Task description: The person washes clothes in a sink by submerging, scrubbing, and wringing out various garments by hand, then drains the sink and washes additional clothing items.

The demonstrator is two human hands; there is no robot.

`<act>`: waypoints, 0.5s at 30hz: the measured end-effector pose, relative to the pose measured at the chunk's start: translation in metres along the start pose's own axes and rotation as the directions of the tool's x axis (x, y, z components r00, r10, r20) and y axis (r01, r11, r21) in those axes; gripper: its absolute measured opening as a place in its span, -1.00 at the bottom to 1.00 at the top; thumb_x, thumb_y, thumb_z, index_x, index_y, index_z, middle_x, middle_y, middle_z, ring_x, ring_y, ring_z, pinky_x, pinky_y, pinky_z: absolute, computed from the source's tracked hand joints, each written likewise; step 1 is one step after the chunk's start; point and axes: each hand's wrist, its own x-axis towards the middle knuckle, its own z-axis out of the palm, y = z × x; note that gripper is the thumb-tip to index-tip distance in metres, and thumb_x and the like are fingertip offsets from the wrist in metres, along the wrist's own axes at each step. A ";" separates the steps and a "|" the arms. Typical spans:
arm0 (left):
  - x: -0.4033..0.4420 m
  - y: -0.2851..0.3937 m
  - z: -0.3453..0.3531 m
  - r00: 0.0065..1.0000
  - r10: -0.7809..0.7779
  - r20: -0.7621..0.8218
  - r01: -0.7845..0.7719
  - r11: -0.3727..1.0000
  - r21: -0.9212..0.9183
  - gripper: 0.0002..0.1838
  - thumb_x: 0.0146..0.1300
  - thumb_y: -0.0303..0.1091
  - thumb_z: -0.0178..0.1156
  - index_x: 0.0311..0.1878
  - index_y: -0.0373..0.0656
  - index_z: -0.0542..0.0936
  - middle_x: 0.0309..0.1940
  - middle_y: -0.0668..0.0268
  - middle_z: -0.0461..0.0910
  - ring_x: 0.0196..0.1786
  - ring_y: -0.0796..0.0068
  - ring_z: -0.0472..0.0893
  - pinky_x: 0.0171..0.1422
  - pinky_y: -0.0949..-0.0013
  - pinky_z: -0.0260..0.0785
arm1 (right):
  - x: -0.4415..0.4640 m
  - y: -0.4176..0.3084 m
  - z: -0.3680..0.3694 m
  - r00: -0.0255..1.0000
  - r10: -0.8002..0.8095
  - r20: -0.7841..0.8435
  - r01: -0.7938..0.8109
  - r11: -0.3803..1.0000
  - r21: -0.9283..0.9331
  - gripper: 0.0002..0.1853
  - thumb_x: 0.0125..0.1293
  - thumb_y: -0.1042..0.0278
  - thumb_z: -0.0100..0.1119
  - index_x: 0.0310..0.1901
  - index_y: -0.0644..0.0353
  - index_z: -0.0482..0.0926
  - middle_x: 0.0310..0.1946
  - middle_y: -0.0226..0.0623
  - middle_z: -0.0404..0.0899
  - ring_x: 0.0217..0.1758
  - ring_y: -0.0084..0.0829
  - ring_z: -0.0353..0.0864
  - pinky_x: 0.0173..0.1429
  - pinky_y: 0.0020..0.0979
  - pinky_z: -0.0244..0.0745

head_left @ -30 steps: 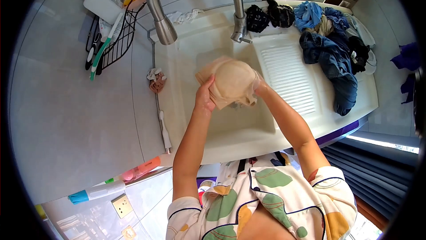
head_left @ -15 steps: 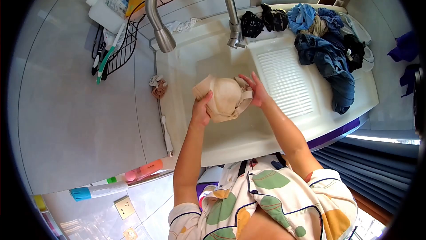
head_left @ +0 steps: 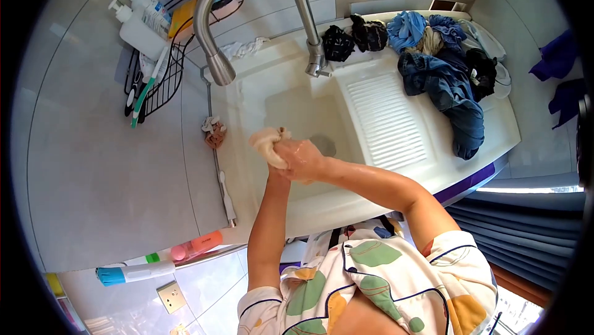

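A beige bra [head_left: 267, 141], folded into a tight bundle, is held over the left part of the white sink [head_left: 250, 103]. My right hand [head_left: 301, 159] is closed around it, and its back looks wet. Underneath, my left hand [head_left: 276, 171] also grips the bundle, its fingers mostly hidden behind the right hand. The two hands press together. Just to their right, the round drain [head_left: 323, 145] shows at the bottom of the basin.
A metal faucet [head_left: 220, 65] arches over the basin. Right of it lie a ribbed washboard [head_left: 387, 118], rolled jeans [head_left: 448, 100] and black cloth bundles [head_left: 339, 43]. A wire rack [head_left: 167, 84] with brushes hangs at left. A white brush [head_left: 226, 197] lies along the sink's left edge.
The bra was spread between two separated hands. Now it is bunched up small, and my right hand has come left and down to close over it beside the left. The view has shifted slightly.
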 end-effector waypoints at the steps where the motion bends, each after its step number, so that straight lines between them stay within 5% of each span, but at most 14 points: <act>1: -0.007 0.005 0.005 0.991 -0.131 0.017 0.131 0.970 -0.205 -0.68 0.18 -0.10 -0.12 -0.12 -0.10 0.33 -0.23 0.30 0.41 -0.09 0.44 0.41 -0.03 0.37 0.29 | 0.001 0.000 -0.001 0.999 -0.042 0.030 0.042 0.999 -0.001 -0.71 -0.24 0.36 0.18 -0.41 0.16 0.35 -0.47 -0.24 0.44 -0.40 -0.19 0.47 -0.37 -0.25 0.38; 3: -0.024 0.019 0.012 0.924 -0.362 0.125 0.366 0.741 -0.562 -0.65 0.19 -0.04 -0.17 -0.11 -0.09 0.33 -0.23 0.31 0.41 -0.10 0.44 0.41 0.02 0.32 0.26 | 0.000 0.000 -0.013 0.983 -0.073 0.168 0.074 0.997 -0.002 -0.70 -0.23 0.37 0.17 -0.37 0.17 0.37 -0.43 -0.22 0.45 -0.38 -0.18 0.48 -0.35 -0.26 0.39; 5: -0.030 0.036 0.020 0.805 -0.505 0.311 0.515 0.337 -0.788 -0.61 0.20 0.02 -0.21 -0.10 -0.07 0.33 -0.24 0.32 0.41 -0.12 0.44 0.42 0.06 0.27 0.23 | -0.005 0.005 -0.025 0.947 -0.103 0.306 0.109 0.994 -0.003 -0.68 -0.23 0.39 0.17 -0.33 0.19 0.39 -0.38 -0.19 0.46 -0.35 -0.17 0.48 -0.32 -0.27 0.41; 7: -0.022 0.056 0.030 0.752 -0.477 0.454 0.630 0.321 -0.707 -0.64 0.18 -0.04 -0.15 -0.10 -0.08 0.33 -0.24 0.31 0.41 -0.14 0.43 0.42 -0.01 0.32 0.26 | -0.017 0.017 -0.032 0.972 0.224 0.075 -0.233 0.961 0.149 -0.69 -0.14 0.41 0.14 -0.26 0.22 0.44 -0.34 -0.22 0.51 -0.34 -0.30 0.53 -0.29 -0.39 0.43; 8: -0.017 0.061 0.034 0.682 -0.443 0.582 0.726 0.312 -0.613 -0.67 0.16 -0.10 -0.09 -0.10 -0.10 0.33 -0.24 0.30 0.42 -0.16 0.43 0.43 -0.08 0.36 0.29 | -0.028 0.039 -0.035 0.929 0.369 -0.038 -0.327 0.864 0.382 -0.74 -0.09 0.42 0.13 -0.28 0.23 0.46 -0.39 -0.27 0.52 -0.37 -0.41 0.52 -0.31 -0.45 0.43; 9: -0.009 0.060 0.041 0.695 -0.422 0.582 0.715 0.315 -0.625 -0.67 0.16 -0.10 -0.09 -0.10 -0.10 0.33 -0.24 0.30 0.42 -0.16 0.43 0.43 -0.08 0.36 0.29 | -0.034 0.068 -0.049 0.853 0.511 -0.110 -0.357 0.723 0.591 -0.79 -0.04 0.42 0.11 -0.31 0.25 0.48 -0.43 -0.31 0.54 -0.40 -0.52 0.51 -0.33 -0.52 0.42; 11: -0.016 0.057 0.041 0.604 -0.677 0.420 0.778 0.387 -0.494 -0.65 0.15 -0.07 -0.09 -0.10 -0.09 0.34 -0.29 0.28 0.43 -0.21 0.43 0.45 -0.15 0.31 0.30 | -0.043 0.095 -0.084 0.765 0.639 -0.077 -0.423 0.589 0.688 -0.79 0.00 0.45 0.10 -0.26 0.25 0.49 -0.39 -0.42 0.54 -0.33 -0.66 0.45 -0.25 -0.56 0.40; 13: -0.025 0.044 0.036 0.535 -0.807 0.250 0.805 0.396 -0.442 -0.66 0.12 -0.09 -0.05 -0.12 -0.08 0.37 -0.36 0.29 0.45 -0.29 0.44 0.46 -0.23 0.32 0.30 | -0.038 0.119 -0.122 0.759 0.640 -0.122 -0.431 0.634 0.641 -0.78 0.00 0.48 0.09 -0.25 0.25 0.48 -0.37 -0.42 0.53 -0.33 -0.65 0.46 -0.25 -0.56 0.40; 15: -0.045 0.018 0.027 0.491 -0.856 0.162 0.789 0.358 -0.498 -0.74 0.07 -0.17 0.01 -0.21 -0.08 0.41 -0.43 0.31 0.46 -0.35 0.46 0.45 -0.30 0.38 0.29 | -0.017 0.144 -0.159 0.871 0.446 -0.207 -0.300 0.815 0.496 -0.78 -0.02 0.46 0.10 -0.26 0.25 0.48 -0.38 -0.41 0.53 -0.32 -0.65 0.44 -0.23 -0.55 0.39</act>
